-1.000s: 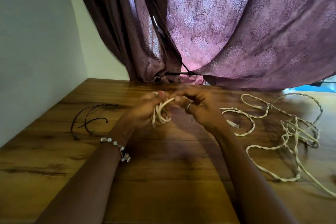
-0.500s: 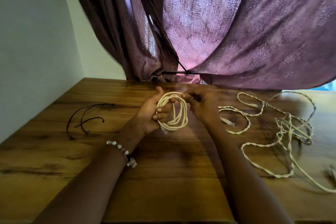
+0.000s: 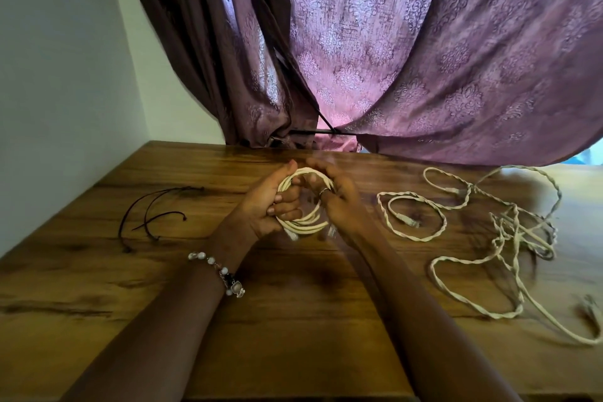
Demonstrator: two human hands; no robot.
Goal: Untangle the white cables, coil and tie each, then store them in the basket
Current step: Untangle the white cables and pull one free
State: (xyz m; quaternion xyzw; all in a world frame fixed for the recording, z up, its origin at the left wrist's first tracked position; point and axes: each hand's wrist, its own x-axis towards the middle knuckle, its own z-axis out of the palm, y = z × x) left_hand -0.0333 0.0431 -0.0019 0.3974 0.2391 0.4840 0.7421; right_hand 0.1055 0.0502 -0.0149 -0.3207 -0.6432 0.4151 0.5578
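Together above the bench [image 3: 293, 320], your left hand [image 3: 261, 206] and right hand [image 3: 342, 206] each curl their fingers round the coiled white cable [image 3: 303, 225]; tangled white cables [image 3: 489, 238] lie well apart to the right. No writing is readable.

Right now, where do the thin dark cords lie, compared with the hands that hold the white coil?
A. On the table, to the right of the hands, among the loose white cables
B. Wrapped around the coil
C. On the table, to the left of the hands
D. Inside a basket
C: the thin dark cords lie on the wooden table left of the left hand, apart from the white coil; the tangled white cables are on the other side.
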